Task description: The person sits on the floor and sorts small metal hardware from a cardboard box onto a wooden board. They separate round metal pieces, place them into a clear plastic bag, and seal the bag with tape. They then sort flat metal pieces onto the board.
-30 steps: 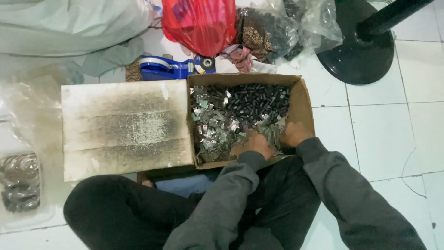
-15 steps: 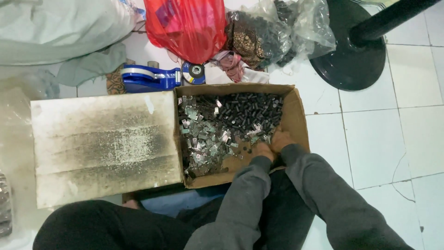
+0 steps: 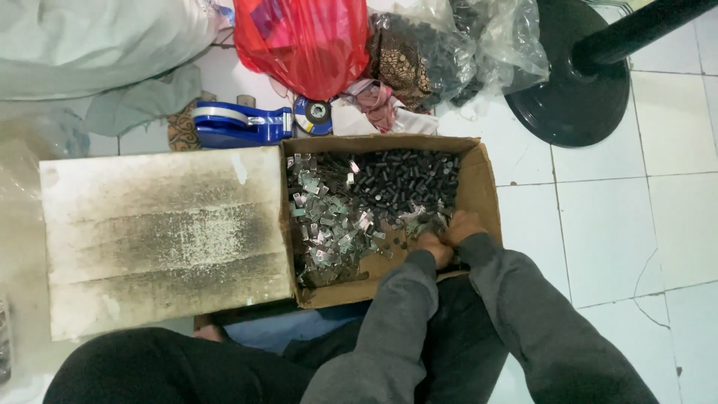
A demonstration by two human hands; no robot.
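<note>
Hands first: 2 of them, both the person's own, in grey sleeves, pushed into the near right corner of 1 open cardboard box (image 3: 486, 196) that sits on the white tiled floor (image 3: 613, 224). The left hand (image 3: 434, 247) and right hand (image 3: 462, 227) lie side by side, touching or nearly so, fingers curled down into the loose parts; whether either pinches a piece I cannot tell, since the fingertips are buried.

The box holds 2 kinds of small parts, each far too many to count: silvery metal clips (image 3: 329, 221) heaped over the left half and middle, and small black cylinders (image 3: 404, 179) piled in the far right part. Near the front, bare cardboard shows between the clips and the hands.

Against the box's left side lies 1 soiled flat sheet of cardboard (image 3: 164, 239), grey and smudged dark.

Beyond the box, along its far edge, sit 1 blue tape dispenser (image 3: 239, 123), 1 round grinding disc (image 3: 314, 116) just beside it, 1 red plastic bag (image 3: 307, 41), 1 clear plastic bag (image 3: 464, 45) of dark pieces, and some patterned cloth between them. To the far right stands 1 black round stand base (image 3: 576, 105) with its pole rising out of view. A pale cloth bundle (image 3: 97, 41) fills the far left corner.

The person's 2 legs in dark trousers frame the near edge
</note>
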